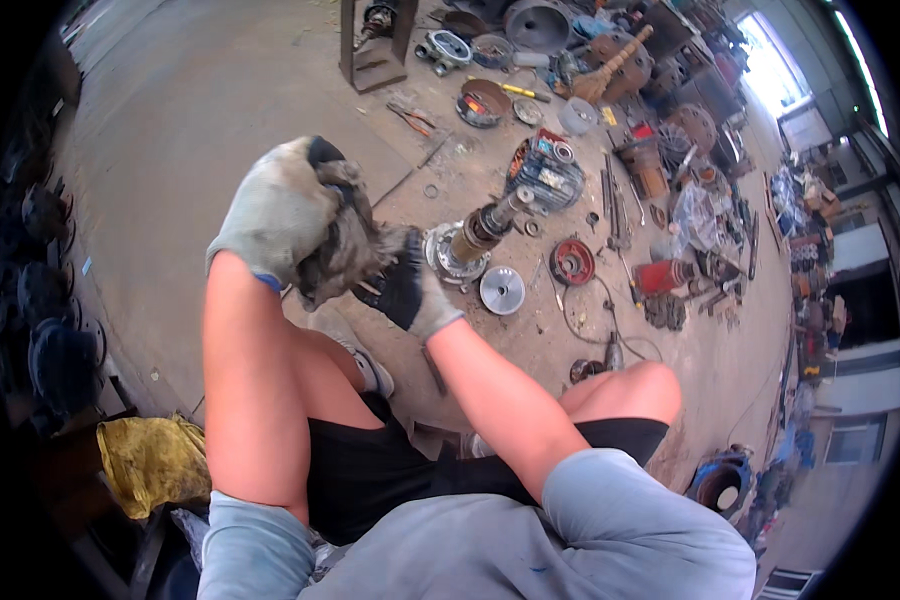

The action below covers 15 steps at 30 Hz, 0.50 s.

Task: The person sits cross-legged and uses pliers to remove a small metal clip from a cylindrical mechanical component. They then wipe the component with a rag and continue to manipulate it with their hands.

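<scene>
My left hand [280, 208], in a pale grey work glove, is closed around a crumpled, dirty grey-brown rag [345, 255]. The rag bunches up between my two hands. My right hand [410, 292], in a glove with a black coated front and grey back, presses at the rag's right side with its fingers curled; part of its grip is hidden. Just beyond it a shaft assembly [478, 232] stands in a round metal flange [450, 262]. A shiny metal disc [502, 290] lies beside the flange.
Around the floor lie a motor housing [550, 175], a red ring part [572, 262], a red cylinder [662, 276], pliers [410, 120] and a round pan [482, 103]. A corded power tool [613, 352] is near my right knee. A yellow sack [153, 462] sits at my left.
</scene>
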Motion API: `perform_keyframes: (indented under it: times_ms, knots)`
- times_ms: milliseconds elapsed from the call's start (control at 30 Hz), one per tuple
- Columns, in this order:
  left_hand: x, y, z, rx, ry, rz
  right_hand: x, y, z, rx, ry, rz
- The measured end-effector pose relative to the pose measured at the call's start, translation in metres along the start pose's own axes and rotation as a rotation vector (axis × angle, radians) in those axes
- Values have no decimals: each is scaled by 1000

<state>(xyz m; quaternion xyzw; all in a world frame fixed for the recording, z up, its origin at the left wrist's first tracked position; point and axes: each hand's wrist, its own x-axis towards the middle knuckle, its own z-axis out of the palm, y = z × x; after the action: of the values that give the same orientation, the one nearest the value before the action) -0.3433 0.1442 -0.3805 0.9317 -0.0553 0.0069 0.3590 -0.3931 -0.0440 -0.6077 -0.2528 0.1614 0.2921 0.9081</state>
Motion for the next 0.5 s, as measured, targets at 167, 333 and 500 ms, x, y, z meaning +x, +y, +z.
perform_keyframes:
  times_ms: [167, 333, 500]
  knots:
    - [0, 35, 75, 123, -475, 158, -81, -9, 31, 138, -329, -306]
    - [-7, 56, 187, 302, -835, 494, -103, 5, -55, 532, -375, -277]
    - [-19, 28, 244, -54, -1140, -95, -137, 17, -146, -107, 485, -621]
